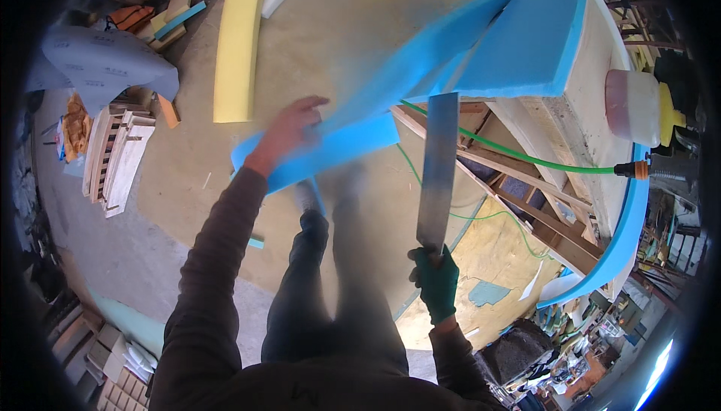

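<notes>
The two hands are held well apart. By the right hand, covered with a green glove, the handle end of a long, broad blade is gripped with the fingers closed, and the blade is pointed away from the body, its far end reaching up near the blue foam. The left hand is bare and blurred, stretched farther forward with its fingers turned to the right; whether foam is gripped by it cannot be told.

A blue foam strip is seen partly behind the left hand and wrist, slanting up to the right, and its right end is found left of the blade. A longer blue strip, smeared by motion, is seen ahead and to the right of the left hand, extending up beside a blue foam sheet. That sheet is placed on a wooden frame, beyond the right hand and to its right.

A green hose is stretched across the frame, and a bottle with a yellow cap is seen at its right side. A yellow foam piece is laid on the floor beyond the left hand, to its left
</notes>
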Action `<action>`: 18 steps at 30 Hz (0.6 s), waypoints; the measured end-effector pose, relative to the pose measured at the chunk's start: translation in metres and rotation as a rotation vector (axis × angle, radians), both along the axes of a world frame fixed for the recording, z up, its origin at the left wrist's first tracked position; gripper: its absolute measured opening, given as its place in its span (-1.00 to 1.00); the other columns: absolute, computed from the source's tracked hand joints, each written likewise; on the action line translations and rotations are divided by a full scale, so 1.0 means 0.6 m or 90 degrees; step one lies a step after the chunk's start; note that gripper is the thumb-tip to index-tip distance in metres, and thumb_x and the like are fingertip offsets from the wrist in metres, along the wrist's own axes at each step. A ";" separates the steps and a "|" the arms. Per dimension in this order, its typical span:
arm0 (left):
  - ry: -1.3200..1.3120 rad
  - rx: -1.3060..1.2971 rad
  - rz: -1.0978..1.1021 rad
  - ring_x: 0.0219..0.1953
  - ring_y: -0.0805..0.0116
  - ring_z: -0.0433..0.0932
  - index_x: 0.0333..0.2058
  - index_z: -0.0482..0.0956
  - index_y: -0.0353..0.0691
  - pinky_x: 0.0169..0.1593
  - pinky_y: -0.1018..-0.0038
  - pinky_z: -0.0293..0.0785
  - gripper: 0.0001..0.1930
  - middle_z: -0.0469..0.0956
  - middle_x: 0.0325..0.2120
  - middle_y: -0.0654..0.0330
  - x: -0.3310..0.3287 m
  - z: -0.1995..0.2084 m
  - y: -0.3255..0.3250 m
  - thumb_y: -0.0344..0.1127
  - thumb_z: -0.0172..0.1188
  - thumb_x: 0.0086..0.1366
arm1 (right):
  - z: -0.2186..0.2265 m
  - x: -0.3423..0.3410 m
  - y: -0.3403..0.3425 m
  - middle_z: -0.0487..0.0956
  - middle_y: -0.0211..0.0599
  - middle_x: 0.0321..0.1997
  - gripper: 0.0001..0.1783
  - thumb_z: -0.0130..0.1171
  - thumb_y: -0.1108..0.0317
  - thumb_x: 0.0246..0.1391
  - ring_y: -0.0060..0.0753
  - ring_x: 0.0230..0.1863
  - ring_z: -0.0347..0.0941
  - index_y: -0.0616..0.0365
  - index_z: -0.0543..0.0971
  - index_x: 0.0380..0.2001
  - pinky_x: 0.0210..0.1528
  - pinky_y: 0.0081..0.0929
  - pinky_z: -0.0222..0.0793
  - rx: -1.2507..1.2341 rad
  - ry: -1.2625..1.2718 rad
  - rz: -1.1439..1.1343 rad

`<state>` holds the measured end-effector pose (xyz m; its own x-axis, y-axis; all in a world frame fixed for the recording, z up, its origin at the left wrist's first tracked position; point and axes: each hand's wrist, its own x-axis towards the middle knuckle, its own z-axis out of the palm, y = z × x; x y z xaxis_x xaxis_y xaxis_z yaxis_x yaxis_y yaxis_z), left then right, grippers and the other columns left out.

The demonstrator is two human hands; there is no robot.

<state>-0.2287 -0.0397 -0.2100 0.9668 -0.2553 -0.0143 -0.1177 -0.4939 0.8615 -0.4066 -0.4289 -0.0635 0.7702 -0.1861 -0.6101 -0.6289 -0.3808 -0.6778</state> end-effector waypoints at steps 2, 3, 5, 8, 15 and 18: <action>0.009 -0.049 -0.046 0.35 -0.16 0.46 -0.39 0.43 -0.33 0.32 0.14 0.48 -0.77 0.50 0.34 -0.06 -0.017 0.048 -0.027 -0.45 0.35 0.06 | 0.003 0.001 -0.017 0.61 -0.40 -0.54 -0.76 0.38 0.24 0.19 -0.57 -0.67 0.46 0.13 0.64 -0.18 -0.62 -0.57 0.30 -0.064 0.011 0.059; -0.004 -0.080 -0.069 0.36 -0.15 0.44 -0.39 0.43 -0.33 0.32 0.15 0.47 -0.77 0.48 0.36 -0.06 -0.023 0.068 -0.043 -0.46 0.34 0.06 | 0.004 0.000 -0.028 0.63 -0.40 -0.50 -0.74 0.39 0.24 0.17 -0.56 -0.67 0.47 0.14 0.63 -0.16 -0.64 -0.58 0.30 -0.082 0.035 0.027; 0.059 -0.169 -0.075 0.38 -0.13 0.42 -0.39 0.42 -0.33 0.33 0.15 0.46 -0.77 0.45 0.38 -0.06 -0.033 0.100 -0.080 -0.47 0.34 0.06 | 0.013 -0.009 -0.049 0.62 -0.37 -0.48 -0.71 0.39 0.24 0.16 -0.55 -0.66 0.49 0.17 0.62 -0.15 -0.63 -0.58 0.32 -0.117 0.022 -0.020; 0.070 -0.186 -0.128 0.37 -0.13 0.42 -0.37 0.45 -0.34 0.33 0.13 0.46 -0.78 0.43 0.38 -0.07 -0.039 0.120 -0.124 -0.47 0.33 0.06 | 0.041 -0.027 -0.080 0.61 -0.36 -0.50 -0.70 0.38 0.24 0.16 -0.54 -0.65 0.53 0.19 0.62 -0.14 -0.63 -0.57 0.34 -0.131 0.015 0.003; -0.018 -0.063 -0.136 0.28 -0.15 0.48 -0.22 0.60 -0.33 0.29 0.11 0.47 -0.68 0.49 0.30 -0.05 -0.030 0.131 -0.133 -0.44 0.36 -0.01 | 0.090 -0.029 -0.110 0.68 -0.40 -0.39 -0.89 0.23 0.38 0.35 -0.59 -0.59 0.55 0.15 0.67 -0.16 -0.52 -0.54 0.43 -0.162 0.121 -0.016; -0.011 0.109 -0.168 0.20 -0.14 0.51 -0.21 0.61 -0.30 0.26 0.10 0.48 -0.66 0.55 0.15 -0.03 -0.021 0.148 -0.153 -0.43 0.37 -0.04 | 0.089 -0.014 -0.117 0.68 -0.40 -0.40 -0.90 0.23 0.40 0.34 -0.55 -0.60 0.56 0.16 0.67 -0.16 -0.52 -0.52 0.45 -0.162 0.102 0.010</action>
